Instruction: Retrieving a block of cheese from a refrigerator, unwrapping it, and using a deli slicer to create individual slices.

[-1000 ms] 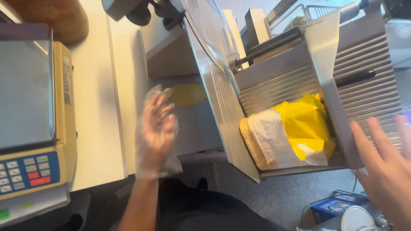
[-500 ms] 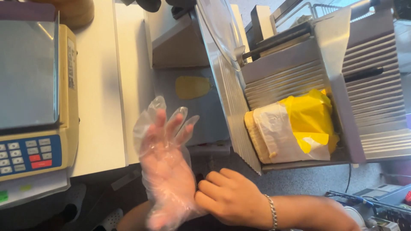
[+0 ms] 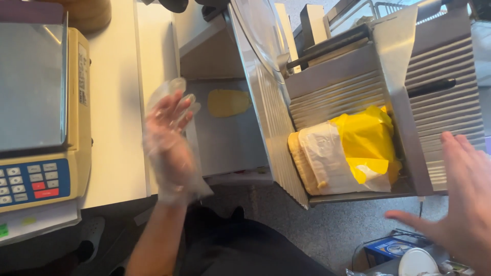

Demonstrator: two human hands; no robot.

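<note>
My left hand (image 3: pixel 171 138) wears a loose clear plastic glove and hovers with fingers spread over the white counter edge (image 3: pixel 117 153), just left of the slicer's receiving tray. A thin yellow cheese slice (image 3: pixel 228 102) lies on that tray. My right hand (image 3: pixel 463 199) is bare, fingers apart, at the lower right beside the slicer carriage (image 3: pixel 440 87). On the carriage rests a cheese block (image 3: pixel 335 153) partly wrapped in yellow and white plastic, against the slicer's metal plate (image 3: pixel 266 97). Neither hand holds anything.
A scale with a steel pan (image 3: pixel 30 82) and a blue keypad (image 3: pixel 30 181) stands at the left. A wooden board (image 3: pixel 87 15) lies at the top left. A blue box (image 3: pixel 391 248) and a white lid (image 3: pixel 419 261) sit low at the right, above grey floor.
My right hand has left the glove's cuff at my left wrist and swung out to the right beside the carriage. The gloved left hand has risen slightly toward the tray.
</note>
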